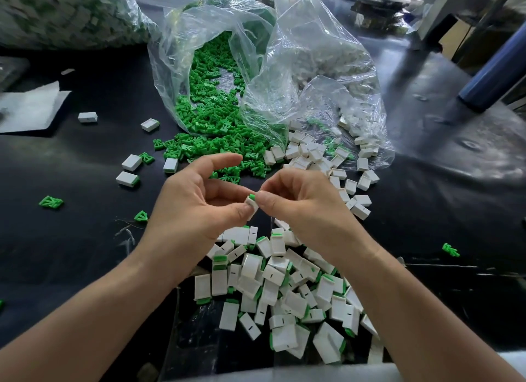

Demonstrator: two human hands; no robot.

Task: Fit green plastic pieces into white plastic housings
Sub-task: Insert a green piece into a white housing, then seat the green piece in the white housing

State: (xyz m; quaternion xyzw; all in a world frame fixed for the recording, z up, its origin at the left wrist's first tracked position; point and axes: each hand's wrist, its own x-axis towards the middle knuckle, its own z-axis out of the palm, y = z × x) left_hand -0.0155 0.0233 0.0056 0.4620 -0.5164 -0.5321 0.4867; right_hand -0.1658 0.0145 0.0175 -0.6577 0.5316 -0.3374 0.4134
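Above the dark bench (71, 239), a person's left hand (196, 208) pinches a white housing (252, 206) in a narrow grip. The right hand (304, 205) pinches the green piece (252, 196) sitting at the housing's top end. Assembled housings (284, 282) lie heaped beneath the wrists. Beyond, a clear bag (182, 40) spills green pieces (210, 119) beside empty housings (313, 154).
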